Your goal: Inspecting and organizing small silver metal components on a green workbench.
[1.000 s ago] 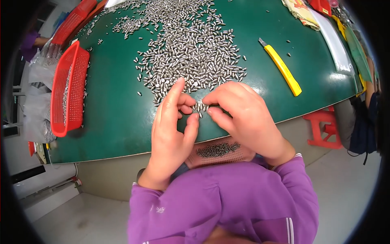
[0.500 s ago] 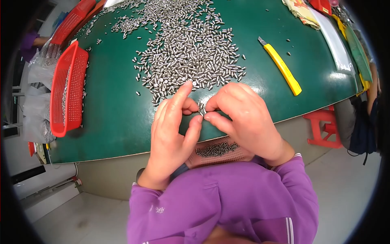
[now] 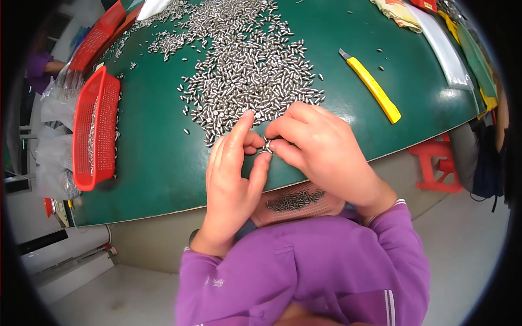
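Observation:
My left hand (image 3: 231,174) and my right hand (image 3: 326,155) meet at the near edge of the green table, just below a wide heap of small silvery pointed metal pins (image 3: 253,76). Between their fingertips are a few loose metal pins (image 3: 266,145), lying at different angles. The left thumb and a bent finger close on them from the left, while its forefinger stretches toward the heap. From the right, my right thumb and forefinger pinch at the same pins. Fingers partly hide which hand holds each pin. Below the hands, a pink mesh basket (image 3: 261,216) holds more pins.
A yellow utility knife (image 3: 373,89) lies on the green table (image 3: 157,179) to the right, blade out. At the left edge stands a red basket (image 3: 81,168) with metal pieces inside, beside clear plastic bags (image 3: 54,146). A red stool (image 3: 436,165) stands beyond the right edge.
The pins between my fingertips have turned and now lie crossed. My right fingers have shifted slightly left, closer to the left hand. The whole view has tilted a little.

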Demonstrator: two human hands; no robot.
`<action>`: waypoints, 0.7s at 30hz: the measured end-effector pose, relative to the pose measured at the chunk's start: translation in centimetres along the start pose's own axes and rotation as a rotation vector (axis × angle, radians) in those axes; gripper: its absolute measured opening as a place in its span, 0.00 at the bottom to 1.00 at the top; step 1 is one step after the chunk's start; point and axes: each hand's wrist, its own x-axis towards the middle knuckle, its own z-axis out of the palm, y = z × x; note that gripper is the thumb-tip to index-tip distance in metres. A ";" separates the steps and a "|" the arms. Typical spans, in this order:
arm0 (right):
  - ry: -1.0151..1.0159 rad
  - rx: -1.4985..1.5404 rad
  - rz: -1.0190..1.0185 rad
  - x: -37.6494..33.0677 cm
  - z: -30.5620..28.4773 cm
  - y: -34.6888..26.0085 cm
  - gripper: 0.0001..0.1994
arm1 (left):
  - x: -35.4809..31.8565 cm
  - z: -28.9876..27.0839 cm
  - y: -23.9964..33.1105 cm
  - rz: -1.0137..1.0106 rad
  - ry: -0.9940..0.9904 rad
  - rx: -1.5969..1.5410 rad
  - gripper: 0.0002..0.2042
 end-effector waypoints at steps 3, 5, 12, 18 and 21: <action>0.023 0.021 -0.014 0.1 0.1 0.0 0.06 | 0.1 0.0 0.2 -0.015 0.033 -0.018 0.34; 0.042 0.019 0.011 0.0 0.4 0.1 0.06 | 0.0 0.4 -0.1 -0.039 0.045 -0.035 0.32; 0.106 -0.003 0.020 -0.3 1.0 0.0 0.07 | 0.0 0.8 0.5 -0.080 0.081 -0.023 0.31; 0.121 0.069 0.054 -0.1 0.7 -0.4 0.06 | -0.1 0.5 0.0 0.007 0.111 0.019 0.27; 0.118 0.098 -0.002 0.1 0.6 -0.4 0.06 | 0.0 0.1 0.1 0.057 0.144 -0.004 0.18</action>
